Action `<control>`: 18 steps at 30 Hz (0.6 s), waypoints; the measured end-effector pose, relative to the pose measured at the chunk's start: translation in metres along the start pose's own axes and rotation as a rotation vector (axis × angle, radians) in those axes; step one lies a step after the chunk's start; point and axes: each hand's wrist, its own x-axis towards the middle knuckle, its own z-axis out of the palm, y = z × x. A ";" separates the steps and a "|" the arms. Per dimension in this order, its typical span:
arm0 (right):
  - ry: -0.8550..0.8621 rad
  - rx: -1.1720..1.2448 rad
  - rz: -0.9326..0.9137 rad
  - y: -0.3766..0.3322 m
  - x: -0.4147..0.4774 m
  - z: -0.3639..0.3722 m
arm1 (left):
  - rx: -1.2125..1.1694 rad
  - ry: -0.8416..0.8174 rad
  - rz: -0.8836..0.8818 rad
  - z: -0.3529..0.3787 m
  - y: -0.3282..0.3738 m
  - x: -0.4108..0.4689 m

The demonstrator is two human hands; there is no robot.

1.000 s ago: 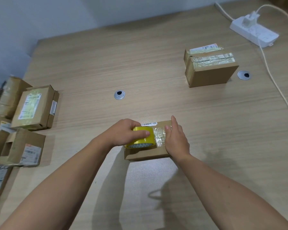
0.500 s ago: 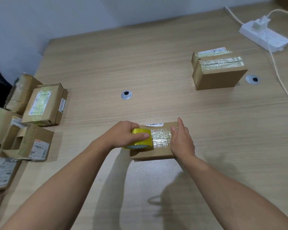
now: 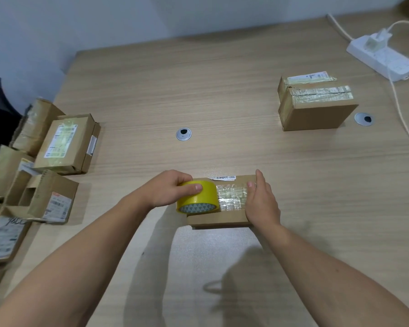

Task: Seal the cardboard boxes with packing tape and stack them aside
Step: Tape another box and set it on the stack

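Taping of box [image 3: 222,218] on table [image 3: 222,90] in hand: left hand [image 3: 168,192] gripping roll [image 3: 196,197] at its left edge, right hand [image 3: 261,204] flat, fingers [image 3: 259,179] together, pinning strip [image 3: 232,197]; next, likely: draw roll over edge and tear.

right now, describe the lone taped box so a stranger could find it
Start at the white power strip in the table's far right corner. Just nearer stands the box, alone beside a cable hole, unlike the pile at the left edge.
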 end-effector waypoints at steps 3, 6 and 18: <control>0.003 -0.003 -0.002 0.000 -0.001 0.000 | 0.017 -0.007 -0.003 0.001 0.003 0.004; 0.004 -0.008 -0.001 0.001 -0.001 0.000 | 0.043 0.012 -0.011 -0.002 0.003 0.007; 0.005 -0.009 -0.009 0.001 0.000 0.001 | 0.348 0.049 -0.086 -0.015 -0.017 -0.004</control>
